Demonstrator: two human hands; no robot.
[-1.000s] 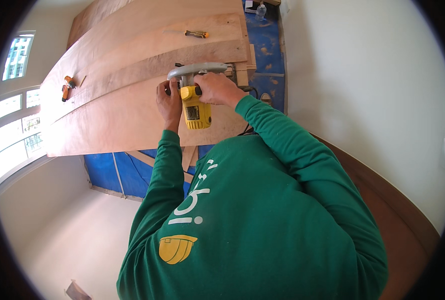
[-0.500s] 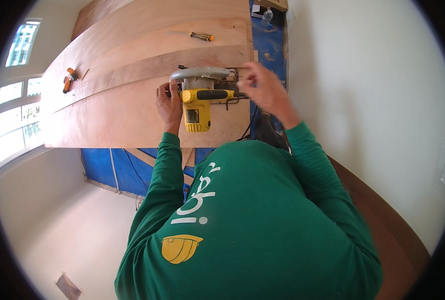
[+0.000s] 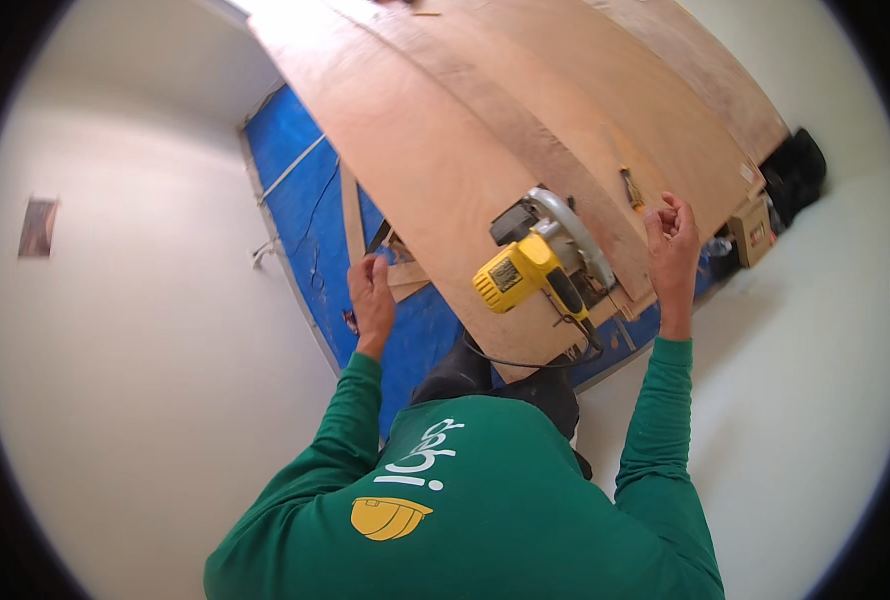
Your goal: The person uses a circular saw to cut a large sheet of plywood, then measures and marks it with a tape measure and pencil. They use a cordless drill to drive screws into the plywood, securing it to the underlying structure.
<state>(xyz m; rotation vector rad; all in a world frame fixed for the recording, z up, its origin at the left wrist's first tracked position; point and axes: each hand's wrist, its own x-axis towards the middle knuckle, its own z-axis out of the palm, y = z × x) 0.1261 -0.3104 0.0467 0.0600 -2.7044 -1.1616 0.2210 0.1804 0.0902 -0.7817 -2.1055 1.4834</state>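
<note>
Circular saw [image 3: 521,272], resting on plywood sheet [image 3: 435,180], ungripped; sawing done or left, indiscernible. Left hand [image 3: 372,300], right hand [image 3: 674,245]: well apart, fingers loose, seemingly empty.

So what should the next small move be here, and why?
Probably use the right hand to draw the cord away from the edge of the board: it runs from the saw past that edge, close to the legs, and might snag. The saw rests on the board, and the right hand looks empty.
</note>
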